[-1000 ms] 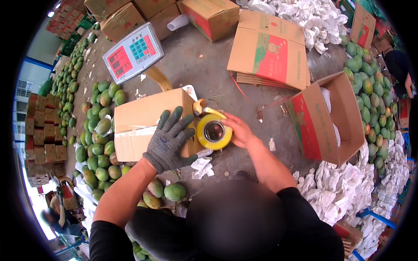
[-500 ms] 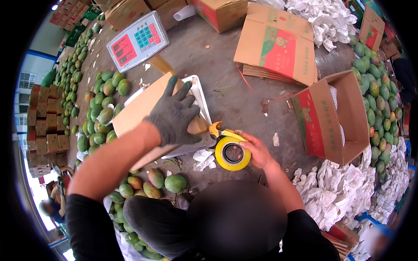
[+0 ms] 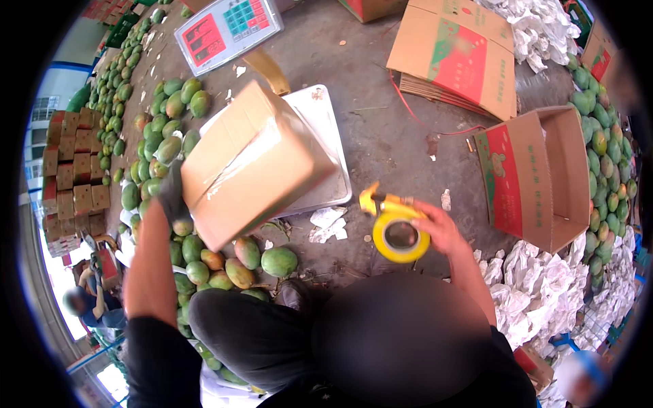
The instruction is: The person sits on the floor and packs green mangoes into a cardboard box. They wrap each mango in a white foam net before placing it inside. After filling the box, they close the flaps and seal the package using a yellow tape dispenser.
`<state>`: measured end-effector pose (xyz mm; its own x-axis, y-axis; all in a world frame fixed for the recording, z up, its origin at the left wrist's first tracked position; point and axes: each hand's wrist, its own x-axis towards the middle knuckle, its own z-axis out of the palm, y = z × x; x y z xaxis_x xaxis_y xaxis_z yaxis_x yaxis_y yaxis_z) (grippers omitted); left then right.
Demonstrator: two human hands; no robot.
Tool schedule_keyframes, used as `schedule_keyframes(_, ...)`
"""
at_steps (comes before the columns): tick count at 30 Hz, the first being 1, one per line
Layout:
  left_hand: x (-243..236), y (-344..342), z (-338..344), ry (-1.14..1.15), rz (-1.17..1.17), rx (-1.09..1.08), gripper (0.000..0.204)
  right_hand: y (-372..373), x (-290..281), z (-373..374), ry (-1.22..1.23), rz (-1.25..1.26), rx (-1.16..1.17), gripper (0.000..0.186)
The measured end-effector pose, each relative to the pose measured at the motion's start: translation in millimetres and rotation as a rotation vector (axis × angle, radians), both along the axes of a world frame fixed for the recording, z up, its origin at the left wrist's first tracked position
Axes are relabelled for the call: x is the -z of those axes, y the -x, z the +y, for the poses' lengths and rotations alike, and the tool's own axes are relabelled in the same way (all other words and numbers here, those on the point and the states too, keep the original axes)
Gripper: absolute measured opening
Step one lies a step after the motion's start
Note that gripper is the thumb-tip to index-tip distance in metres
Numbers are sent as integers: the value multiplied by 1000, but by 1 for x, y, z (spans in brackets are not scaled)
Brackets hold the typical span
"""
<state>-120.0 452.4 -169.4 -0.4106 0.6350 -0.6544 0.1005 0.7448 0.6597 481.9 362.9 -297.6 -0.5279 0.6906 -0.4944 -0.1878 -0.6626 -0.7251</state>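
Across the middle of the frame runs a bare grey concrete floor [image 3: 381,146], outdoors or in an open shed, littered with scraps of white paper. Down the left side lies a long heap of green mangoes [image 3: 160,146], too many to count, and a second heap [image 3: 605,160] lines the right edge. White foam wrappers [image 3: 551,285] pile up at lower right and again at the top. Three cardboard boxes show clearly: a closed brown box [image 3: 252,160], tilted and lifted at centre left; one open empty box [image 3: 541,177] on its side at right; and flattened ones stacked [image 3: 456,54] at upper centre. One weighing scale stands behind the lifted box, its white platform [image 3: 320,136] below its display [image 3: 228,27] at the top. The left hand [image 3: 171,197], gloved in grey, grips the lower left edge of the brown box. The right hand [image 3: 442,228], bare, is closed on one yellow tape dispenser [image 3: 398,231] at centre, well apart from the box.
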Motion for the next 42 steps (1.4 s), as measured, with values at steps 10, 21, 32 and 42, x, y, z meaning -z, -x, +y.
schedule_keyframes(10, 34, 23, -122, 90, 402, -80, 97, 156, -25, 33, -333, -252, -573, 67)
schedule_keyframes(21, 131, 55, -149, -578, 1071, 609, 67, 154, 5, 18, -210, -51, -587, 59)
schedule_keyframes(32, 162, 86, -108, -573, -725, -271, 49, 158, -3, 22, 296, 173, -365, 59)
schedule_keyframes(42, 137, 31, -157, -498, 415, 290, 55, 181, 30, -28, -418, -232, -906, 56)
